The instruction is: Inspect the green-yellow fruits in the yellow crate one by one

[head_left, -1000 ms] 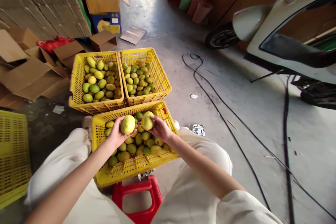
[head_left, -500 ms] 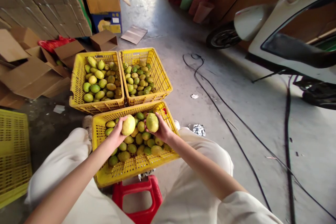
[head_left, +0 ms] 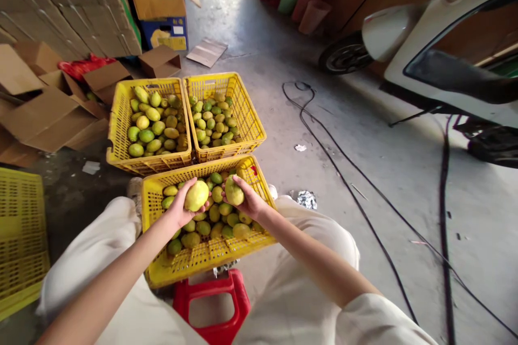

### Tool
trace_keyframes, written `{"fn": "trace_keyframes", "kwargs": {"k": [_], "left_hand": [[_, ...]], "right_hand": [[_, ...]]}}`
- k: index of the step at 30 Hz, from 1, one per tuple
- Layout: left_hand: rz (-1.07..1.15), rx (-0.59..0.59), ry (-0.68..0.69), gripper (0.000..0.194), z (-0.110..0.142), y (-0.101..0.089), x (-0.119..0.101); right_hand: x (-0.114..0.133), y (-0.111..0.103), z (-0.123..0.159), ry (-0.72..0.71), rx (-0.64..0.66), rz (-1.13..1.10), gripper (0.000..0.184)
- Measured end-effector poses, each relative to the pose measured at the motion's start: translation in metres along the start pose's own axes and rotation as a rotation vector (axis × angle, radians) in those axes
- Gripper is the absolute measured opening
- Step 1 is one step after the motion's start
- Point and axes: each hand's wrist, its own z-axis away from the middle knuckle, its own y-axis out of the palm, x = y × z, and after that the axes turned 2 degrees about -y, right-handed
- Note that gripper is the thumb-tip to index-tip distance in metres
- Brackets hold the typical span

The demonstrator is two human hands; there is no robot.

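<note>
My left hand (head_left: 180, 206) is closed around a yellow lemon (head_left: 196, 196), held above the near yellow crate (head_left: 156, 267). In my right hand (head_left: 251, 201) is a greener lemon (head_left: 234, 191), gripped by the thumb and fingers over the same crate. The two fruits are apart. Below them, several green and yellow lemons (head_left: 214, 213) lie in the near crate, partly hidden by my hands. That crate sits tilted between my knees, its near edge by a red plastic stool (head_left: 242, 302).
Beyond stand a left yellow crate (head_left: 115, 124) and a right yellow crate (head_left: 253, 118), both holding lemons. Open cardboard boxes (head_left: 44, 118) lie at left, near another yellow crate (head_left: 20, 237). Black cables (head_left: 343, 172) cross the floor towards a white scooter (head_left: 408, 64).
Both lemons have been turned in the fingers. The right hand's lemon moved slightly right, away from the left one, and now shows a different side. The crates have stayed put.
</note>
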Motion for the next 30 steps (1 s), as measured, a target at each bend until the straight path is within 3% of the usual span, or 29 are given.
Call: {"fn": "trace_keyframes", "kwargs": {"k": [5,12,17,22,30], "left_hand": [[-0.051,-0.005,0.121,0.004,0.003,0.003,0.008],[0.043,-0.091,0.253,0.009,-0.006,-0.003,0.009],[0.122,-0.042,0.200,0.016,0.000,-0.002,-0.001],[0.111,-0.025,0.167,0.015,0.003,-0.001,-0.006],[0.035,-0.002,0.173,0.005,0.003,-0.002,0.002]], "right_hand": [[0.001,-0.001,-0.004,0.087,0.023,-0.027,0.037],[-0.001,0.000,-0.005,0.063,0.131,-0.101,0.028],[0.003,0.001,0.000,0.017,0.175,-0.097,0.023],[0.002,0.001,0.003,-0.031,0.177,-0.053,0.036],[0.002,0.003,0.002,0.101,0.071,-0.061,0.032]]}}
